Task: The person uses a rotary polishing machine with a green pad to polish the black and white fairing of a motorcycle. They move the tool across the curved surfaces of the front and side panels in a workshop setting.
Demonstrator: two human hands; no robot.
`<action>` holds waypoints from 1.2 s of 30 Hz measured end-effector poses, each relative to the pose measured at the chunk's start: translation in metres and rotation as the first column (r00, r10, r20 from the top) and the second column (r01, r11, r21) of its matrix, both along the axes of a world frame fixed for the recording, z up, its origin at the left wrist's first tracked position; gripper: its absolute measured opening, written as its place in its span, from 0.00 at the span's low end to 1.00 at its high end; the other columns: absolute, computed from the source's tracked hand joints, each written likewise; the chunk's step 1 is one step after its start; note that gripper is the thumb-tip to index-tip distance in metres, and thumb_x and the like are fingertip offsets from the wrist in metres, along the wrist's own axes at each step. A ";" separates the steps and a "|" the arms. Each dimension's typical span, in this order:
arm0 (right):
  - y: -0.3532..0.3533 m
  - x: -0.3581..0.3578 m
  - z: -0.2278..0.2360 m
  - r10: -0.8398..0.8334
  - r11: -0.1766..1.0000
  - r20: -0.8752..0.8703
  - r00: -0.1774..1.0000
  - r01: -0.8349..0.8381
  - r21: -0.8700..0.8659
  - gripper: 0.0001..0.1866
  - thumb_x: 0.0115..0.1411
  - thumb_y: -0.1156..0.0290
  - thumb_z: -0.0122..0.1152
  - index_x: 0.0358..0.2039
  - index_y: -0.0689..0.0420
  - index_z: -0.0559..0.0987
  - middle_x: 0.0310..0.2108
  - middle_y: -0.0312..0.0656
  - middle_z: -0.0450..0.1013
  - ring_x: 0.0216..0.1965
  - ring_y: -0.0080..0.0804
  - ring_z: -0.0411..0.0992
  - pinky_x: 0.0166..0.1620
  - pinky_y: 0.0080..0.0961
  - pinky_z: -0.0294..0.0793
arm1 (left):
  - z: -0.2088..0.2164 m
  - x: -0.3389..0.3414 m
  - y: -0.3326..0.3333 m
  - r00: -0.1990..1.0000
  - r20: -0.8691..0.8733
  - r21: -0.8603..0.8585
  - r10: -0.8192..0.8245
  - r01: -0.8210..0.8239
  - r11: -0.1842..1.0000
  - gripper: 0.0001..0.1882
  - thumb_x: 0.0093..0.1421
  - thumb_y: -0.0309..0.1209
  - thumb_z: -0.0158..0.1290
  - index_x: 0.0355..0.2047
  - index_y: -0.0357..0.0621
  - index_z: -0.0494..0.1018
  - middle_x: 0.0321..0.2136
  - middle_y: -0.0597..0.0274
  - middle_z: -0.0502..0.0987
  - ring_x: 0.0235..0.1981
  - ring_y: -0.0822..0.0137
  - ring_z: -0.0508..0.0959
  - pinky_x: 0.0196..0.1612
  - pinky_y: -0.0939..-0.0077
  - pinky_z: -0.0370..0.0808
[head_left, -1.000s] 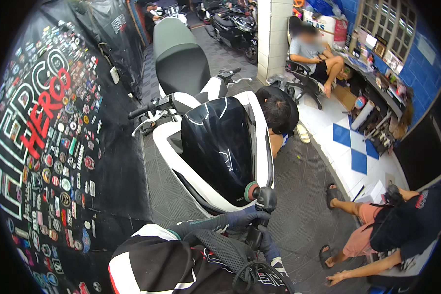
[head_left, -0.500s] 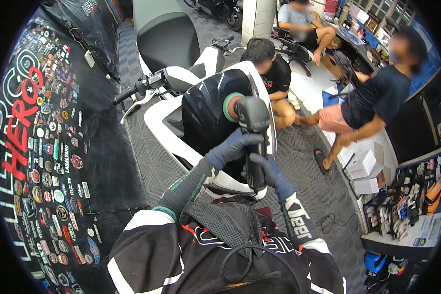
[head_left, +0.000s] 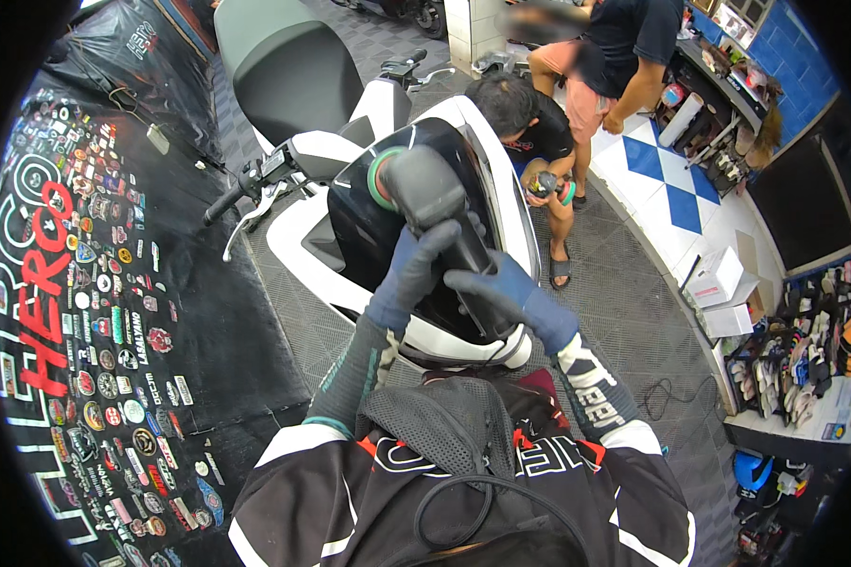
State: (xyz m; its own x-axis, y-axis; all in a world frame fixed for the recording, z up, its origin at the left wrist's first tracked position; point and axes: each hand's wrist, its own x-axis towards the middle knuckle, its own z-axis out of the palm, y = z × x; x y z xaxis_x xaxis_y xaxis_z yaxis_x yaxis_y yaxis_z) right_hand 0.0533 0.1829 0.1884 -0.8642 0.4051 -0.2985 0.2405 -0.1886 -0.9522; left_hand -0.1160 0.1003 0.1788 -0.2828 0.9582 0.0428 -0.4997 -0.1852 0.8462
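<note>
Both gloved hands grip a black handheld polisher [head_left: 427, 189]. My left hand [head_left: 414, 274] wraps its body just behind the head. My right hand [head_left: 512, 295] closes around the handle lower down, thumb across the top. A round green-and-red pad [head_left: 380, 180] shows at the far left of the polisher head, against the upper left of a glossy black windshield panel [head_left: 355, 227]. That panel is set in the white front [head_left: 293, 241] of a scooter. Most of the pad is hidden behind the head. The scooter's dark seat [head_left: 298, 80] lies beyond.
A handlebar grip [head_left: 222, 206] with a lever juts out left. Right of the scooter, a person [head_left: 539, 128] crouches with a pad-tipped tool [head_left: 542, 184]; another person [head_left: 624, 57] stands behind. White boxes [head_left: 719, 279] and a loaded shelf [head_left: 790, 369] stand right. A cable [head_left: 667, 392] lies on the floor.
The polisher and both hands have moved left across the black panel. The standing person has moved behind the crouching one, who now shows a padded tool. My view has shifted somewhat.
</note>
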 end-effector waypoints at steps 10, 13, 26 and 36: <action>0.068 0.138 -0.129 0.188 0.974 0.139 0.972 -0.203 0.103 0.37 0.52 0.47 0.82 0.56 0.57 0.81 0.46 0.42 0.83 0.47 0.30 0.81 0.53 0.31 0.78 | -0.091 0.144 0.008 0.945 -0.310 -0.388 0.106 -0.228 0.893 0.29 0.62 0.35 0.69 0.60 0.39 0.73 0.52 0.61 0.79 0.53 0.68 0.78 0.56 0.68 0.78; 0.095 0.179 -0.177 0.286 0.943 0.099 0.953 -0.298 0.144 0.39 0.51 0.46 0.83 0.57 0.56 0.80 0.45 0.43 0.84 0.48 0.32 0.82 0.52 0.33 0.79 | -0.117 0.204 0.019 0.933 -0.346 -0.516 0.095 -0.274 0.812 0.29 0.62 0.37 0.70 0.59 0.39 0.74 0.53 0.60 0.79 0.51 0.67 0.79 0.54 0.67 0.79; 0.087 0.208 -0.195 0.295 0.951 0.092 0.951 -0.302 0.071 0.43 0.49 0.42 0.82 0.57 0.58 0.78 0.49 0.46 0.83 0.52 0.35 0.81 0.55 0.36 0.78 | -0.133 0.249 0.009 0.891 -0.342 -0.565 0.299 -0.449 0.692 0.29 0.59 0.37 0.73 0.55 0.36 0.76 0.48 0.58 0.83 0.47 0.67 0.83 0.53 0.67 0.81; 0.065 0.154 -0.146 0.296 0.694 -0.378 0.878 -0.469 -0.546 0.37 0.62 0.55 0.73 0.66 0.57 0.70 0.48 0.46 0.80 0.46 0.35 0.81 0.50 0.33 0.81 | -0.046 0.159 0.024 0.808 -0.334 -0.249 0.486 -0.573 0.781 0.23 0.62 0.37 0.69 0.53 0.38 0.80 0.43 0.63 0.84 0.43 0.71 0.83 0.48 0.72 0.80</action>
